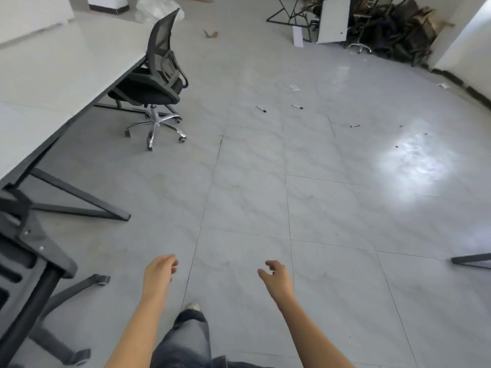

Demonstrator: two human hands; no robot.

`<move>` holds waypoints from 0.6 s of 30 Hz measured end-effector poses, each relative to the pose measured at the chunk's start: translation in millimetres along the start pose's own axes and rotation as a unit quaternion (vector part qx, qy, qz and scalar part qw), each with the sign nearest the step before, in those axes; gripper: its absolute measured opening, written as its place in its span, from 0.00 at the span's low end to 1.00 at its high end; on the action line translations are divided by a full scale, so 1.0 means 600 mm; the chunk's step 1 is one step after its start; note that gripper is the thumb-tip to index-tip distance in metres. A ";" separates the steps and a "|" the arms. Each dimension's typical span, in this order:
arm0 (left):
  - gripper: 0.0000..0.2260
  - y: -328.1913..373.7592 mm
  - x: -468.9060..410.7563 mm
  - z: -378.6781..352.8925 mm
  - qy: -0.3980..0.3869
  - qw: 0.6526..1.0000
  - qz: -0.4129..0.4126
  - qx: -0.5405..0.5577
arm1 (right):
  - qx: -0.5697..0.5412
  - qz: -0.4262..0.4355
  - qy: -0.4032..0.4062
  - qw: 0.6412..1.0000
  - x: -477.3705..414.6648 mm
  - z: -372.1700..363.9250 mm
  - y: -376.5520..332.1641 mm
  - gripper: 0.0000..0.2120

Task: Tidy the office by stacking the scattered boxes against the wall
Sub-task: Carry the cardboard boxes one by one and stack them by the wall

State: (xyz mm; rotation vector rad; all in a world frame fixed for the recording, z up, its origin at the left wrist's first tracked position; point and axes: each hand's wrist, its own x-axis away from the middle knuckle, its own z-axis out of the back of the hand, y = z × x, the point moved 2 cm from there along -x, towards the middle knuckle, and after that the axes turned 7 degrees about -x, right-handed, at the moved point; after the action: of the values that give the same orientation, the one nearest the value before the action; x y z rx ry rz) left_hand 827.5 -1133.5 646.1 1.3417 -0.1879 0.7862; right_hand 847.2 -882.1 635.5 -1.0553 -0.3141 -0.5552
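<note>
My left hand and my right hand hang out in front of me over the grey tiled floor, fingers loosely curled, holding nothing. No whole box shows on the floor near me. A small scrap of brown cardboard lies far ahead on the tiles. More brown cardboard is mixed into a pile at the far right corner. My leg and shoe show below between my arms.
A long white desk runs along the left with a black mesh office chair beside it. An overturned chair base lies at lower left. A pile of black chairs and a white panel fill the far right. Markers dot the floor.
</note>
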 end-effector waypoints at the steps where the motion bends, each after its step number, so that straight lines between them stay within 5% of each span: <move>1: 0.04 0.039 -0.037 0.002 -0.006 1.000 -0.013 -0.001 | -0.008 -0.003 0.007 1.000 -0.023 -0.009 -0.031 0.20; 6: 0.09 0.204 -0.181 -0.017 -0.037 0.998 -0.059 0.000 | -0.028 0.009 0.049 0.998 -0.107 -0.035 -0.164 0.20; 13: 0.11 0.238 -0.273 -0.126 -0.150 0.985 -0.005 -0.083 | -0.018 -0.082 0.085 0.993 -0.208 -0.038 -0.187 0.20; 18: 0.10 0.321 -0.386 -0.224 -0.160 0.979 -0.011 -0.129 | -0.060 -0.091 0.103 0.989 -0.370 -0.010 -0.236 0.20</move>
State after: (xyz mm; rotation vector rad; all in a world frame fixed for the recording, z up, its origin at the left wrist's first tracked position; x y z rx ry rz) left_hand 499.4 -1099.3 638.2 1.2137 -0.5103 0.5028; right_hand 584.0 -878.5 626.0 -1.0806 -0.1982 -0.8490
